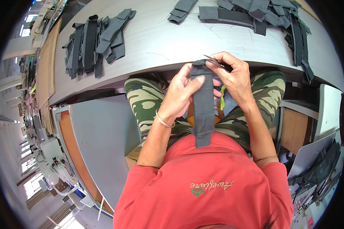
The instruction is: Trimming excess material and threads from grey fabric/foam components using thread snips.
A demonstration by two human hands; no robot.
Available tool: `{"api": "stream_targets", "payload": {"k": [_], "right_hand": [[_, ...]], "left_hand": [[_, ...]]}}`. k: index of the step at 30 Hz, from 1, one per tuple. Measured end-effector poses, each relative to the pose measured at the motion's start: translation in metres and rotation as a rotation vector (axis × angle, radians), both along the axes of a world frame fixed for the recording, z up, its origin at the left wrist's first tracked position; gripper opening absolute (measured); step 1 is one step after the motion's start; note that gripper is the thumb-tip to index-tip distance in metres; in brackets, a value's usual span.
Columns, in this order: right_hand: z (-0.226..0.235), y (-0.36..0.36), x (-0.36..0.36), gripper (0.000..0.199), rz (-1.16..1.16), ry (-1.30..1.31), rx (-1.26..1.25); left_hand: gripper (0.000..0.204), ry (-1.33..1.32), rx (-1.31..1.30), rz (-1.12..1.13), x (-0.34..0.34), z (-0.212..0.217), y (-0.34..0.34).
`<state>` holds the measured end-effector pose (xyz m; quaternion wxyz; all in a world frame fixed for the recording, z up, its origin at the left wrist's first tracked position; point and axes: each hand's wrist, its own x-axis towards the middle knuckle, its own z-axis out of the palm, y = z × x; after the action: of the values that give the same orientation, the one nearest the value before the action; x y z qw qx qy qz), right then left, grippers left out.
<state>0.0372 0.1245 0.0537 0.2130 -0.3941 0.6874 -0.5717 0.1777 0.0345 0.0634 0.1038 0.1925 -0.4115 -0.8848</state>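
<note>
Before my red shirt hangs a dark grey fabric strip, its lower end lying against my belly. My left hand is closed on the strip near its upper end, the thumb pressed flat on the cloth. In my right hand is a pair of small black thread snips, blades pointing up and left. The right fingertips are at the strip's top edge; whether they also pinch it I cannot tell. A bright yellow-green ribbon hangs below the right hand.
Across the light grey table lie loose threads. A pile of grey strips sits at the left, another pile of strips at the far right. A grey panel stands left of my knees, a cardboard box at the right.
</note>
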Motion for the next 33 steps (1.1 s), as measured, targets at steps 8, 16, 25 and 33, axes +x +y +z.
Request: {"api": "stream_targets", "payload": {"k": [8,16,25,33], "right_hand": [[-0.004,0.035,0.003,0.026,0.082,0.588,0.023],[-0.005,0.039,0.007,0.020,0.114,0.701,0.016],[-0.006,0.036,0.015,0.015,0.057,0.641,0.076],[-0.002,0.024,0.032,0.016,0.096,0.543,0.100]], "left_hand": [[0.028,-0.045,0.127,0.173,0.007,-0.010,-0.006],[0.025,-0.061,0.115,0.185,0.004,-0.012,-0.004],[0.031,-0.062,0.243,0.142,0.006,-0.011,-0.007],[0.029,-0.100,0.202,0.212,0.006,-0.009,-0.007]]}}
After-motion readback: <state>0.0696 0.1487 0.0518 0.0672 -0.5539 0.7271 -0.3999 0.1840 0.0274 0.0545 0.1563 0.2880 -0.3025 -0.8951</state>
